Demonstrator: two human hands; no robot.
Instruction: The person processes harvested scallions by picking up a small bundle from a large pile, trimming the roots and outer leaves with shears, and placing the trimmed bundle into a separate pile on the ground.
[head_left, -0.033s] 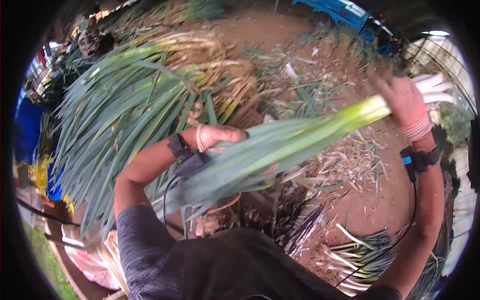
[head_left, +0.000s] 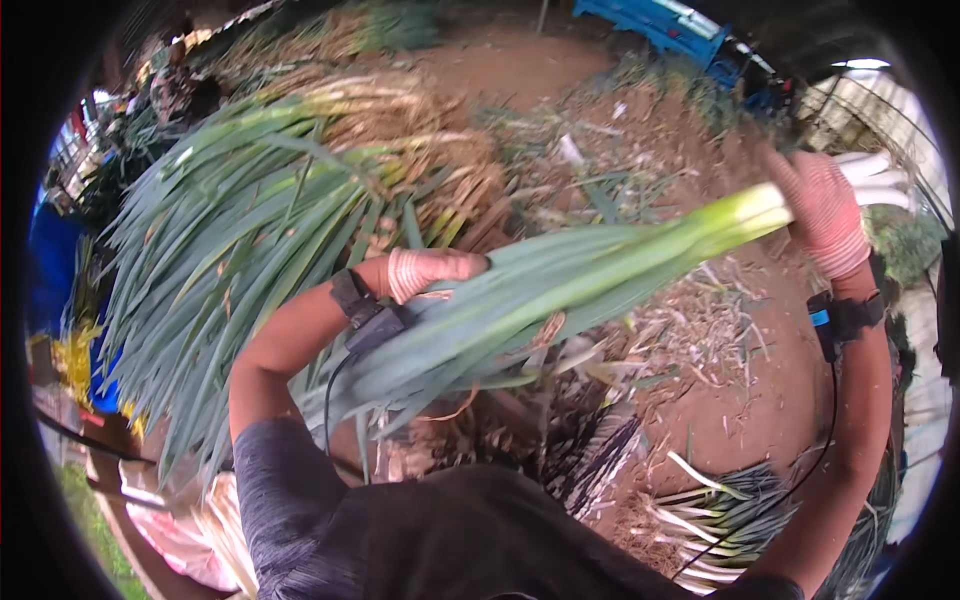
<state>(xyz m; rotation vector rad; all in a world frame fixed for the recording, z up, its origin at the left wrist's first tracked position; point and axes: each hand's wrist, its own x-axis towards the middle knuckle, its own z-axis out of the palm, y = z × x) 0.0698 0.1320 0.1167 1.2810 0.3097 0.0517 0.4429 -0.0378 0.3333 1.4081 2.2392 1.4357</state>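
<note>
So, bare reddish dirt ground (head_left: pixel 760 400) littered with dry trimmings, I had my gloved left hand (head_left: pixel 430 270) and right hand (head_left: pixel 825 215) both closed around one long smooth leek (head_left: pixel 600 270), floppy green leek pile (head_left: pixel 250 240) behind.

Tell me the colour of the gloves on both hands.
Pinkish-red knit, on left hand and right hand; head view.

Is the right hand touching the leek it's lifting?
Touching. The head view shows the gloved right hand closed round the pale stalk end of the leek, with no gap between them.
</note>
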